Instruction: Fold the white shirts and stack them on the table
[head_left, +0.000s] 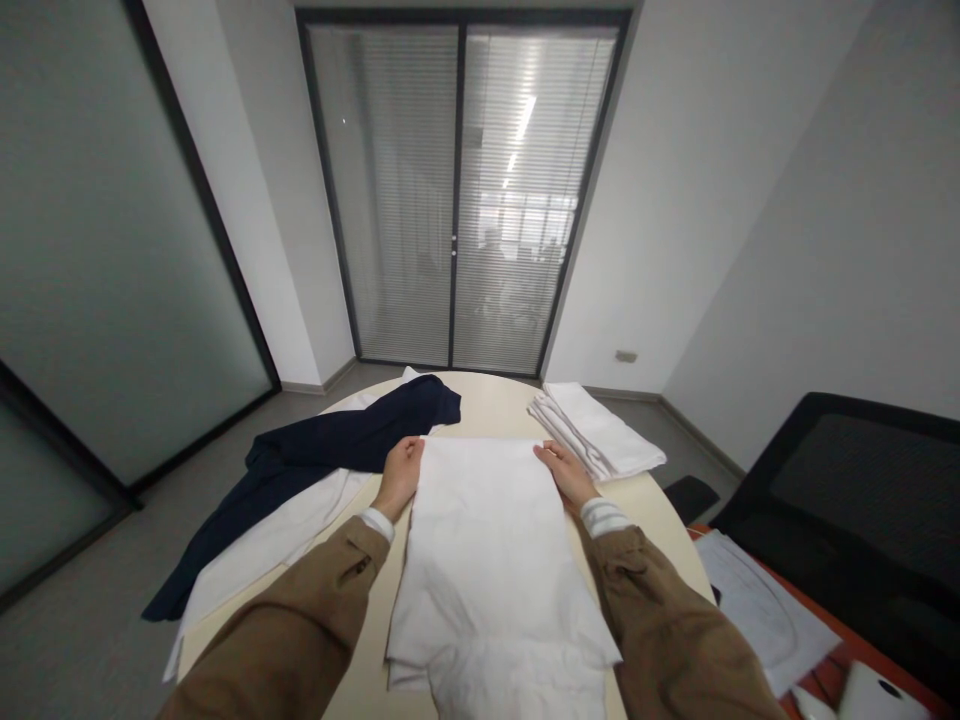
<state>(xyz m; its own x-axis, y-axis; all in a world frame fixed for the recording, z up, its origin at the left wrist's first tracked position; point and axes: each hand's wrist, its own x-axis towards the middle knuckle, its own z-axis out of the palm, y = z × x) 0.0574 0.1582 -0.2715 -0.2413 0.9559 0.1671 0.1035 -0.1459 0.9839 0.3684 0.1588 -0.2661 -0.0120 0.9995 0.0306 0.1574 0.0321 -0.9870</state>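
Note:
A white garment (495,540), partly folded, lies lengthwise on the round cream table (495,390) in front of me. Its far edge is straight, while the near end looks gathered and bunched. My left hand (401,475) pinches the far left corner between thumb and fingers. At the far right corner, my right hand (568,475) grips the same edge. The exact kind of garment cannot be made out. Just beyond my right hand sits a folded stack of white cloth (600,430). Near my left hand, a dark navy garment (330,440) lies over white clothes (277,530).
The navy and white clothes hang past the table's left edge. At the right stand a black mesh chair (847,500) and an orange-red surface (832,675) bearing a pale sheet-like item (765,605) and a white device (881,695). A glass partition with blinds (457,200) is behind the table.

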